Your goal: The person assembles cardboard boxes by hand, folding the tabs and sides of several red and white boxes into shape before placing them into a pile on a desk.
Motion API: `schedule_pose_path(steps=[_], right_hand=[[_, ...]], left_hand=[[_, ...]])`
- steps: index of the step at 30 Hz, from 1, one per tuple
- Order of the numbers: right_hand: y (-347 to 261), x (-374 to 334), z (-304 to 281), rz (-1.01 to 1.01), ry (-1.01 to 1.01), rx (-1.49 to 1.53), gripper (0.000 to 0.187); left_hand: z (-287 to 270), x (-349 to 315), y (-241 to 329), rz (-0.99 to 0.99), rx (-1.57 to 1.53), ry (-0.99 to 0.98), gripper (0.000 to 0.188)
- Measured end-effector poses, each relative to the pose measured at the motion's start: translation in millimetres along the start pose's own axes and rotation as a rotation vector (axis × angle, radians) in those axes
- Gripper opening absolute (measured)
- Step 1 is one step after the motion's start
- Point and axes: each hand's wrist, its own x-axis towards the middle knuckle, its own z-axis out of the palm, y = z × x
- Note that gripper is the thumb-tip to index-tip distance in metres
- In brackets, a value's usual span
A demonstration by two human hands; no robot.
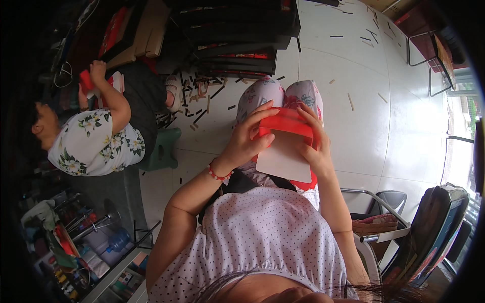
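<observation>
Over the near edge of the knees (pixel 256 96), I see left hand (pixel 254 134) and right hand (pixel 317 146) holding a red paper box (pixel 286 121). It looks part folded, the pale flap (pixel 284 157) left to shut.

Daylight comes from bright glass window (pixel 462 108) at right; outside view is washed out. Pale glossy tiled floor (pixel 361 136) gives soft white glare. Left side is dim; stack of black flat boxes (pixel 237 25) loses detail in shadow. Red and white card box (pixel 285 154) at centre looks fairly sharp. Straight edges bend; corners turn black.
</observation>
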Motion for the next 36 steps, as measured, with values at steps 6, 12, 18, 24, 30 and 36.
schedule_pose_path(steps=[6,12,18,24,30,36], right_hand=[[-5.8,-1.3,2.1,0.041,-0.004,0.024,0.068],[-6.3,-1.1,-0.2,0.084,-0.023,0.058,0.078],[20.8,-4.3,-18.0,-0.143,-0.192,0.245,0.119],[6.8,-1.9,-4.6,-0.111,-0.050,-0.004,0.094],[13.0,-2.4,4.9,-0.053,0.073,0.246,0.057],[20.1,-4.2,14.1,-0.082,0.122,0.158,0.038]], left_hand=[[-3.5,-1.9,-14.5,0.144,0.267,-0.016,0.044],[1.6,-1.9,-11.7,0.126,0.283,-0.008,0.044],[-5.6,-2.1,-14.4,0.045,0.137,0.022,0.047],[-5.7,-2.2,-22.1,0.120,0.294,0.003,0.050],[-1.4,-5.6,-34.4,0.184,-0.034,-0.043,0.072],[10.0,-2.9,-21.8,0.153,0.169,0.067,0.060]])
